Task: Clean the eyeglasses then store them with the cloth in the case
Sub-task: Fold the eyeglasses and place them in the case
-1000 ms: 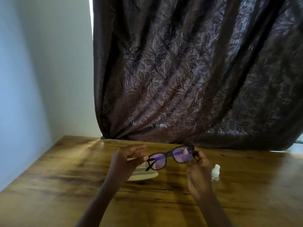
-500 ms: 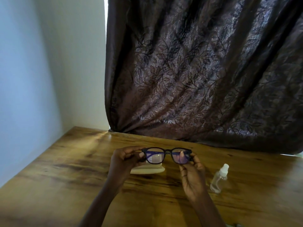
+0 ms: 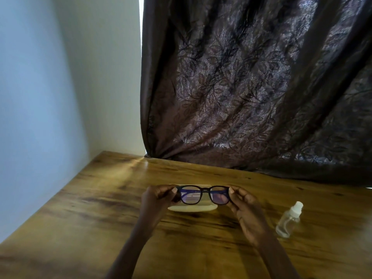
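The glasses (image 3: 205, 191) are held level a little above the table (image 3: 100, 208). The left hand (image 3: 156, 198) pinches one end of the frame and the right hand (image 3: 246, 206) the other, thumbs and fingertips curled tight on the corners. Just behind them a pale case (image 3: 191, 208) lies on the wood, half hidden; a clear bottle (image 3: 288, 219) sits off to the right, and a dark curtain (image 3: 251, 87) hangs at the table's far edge.
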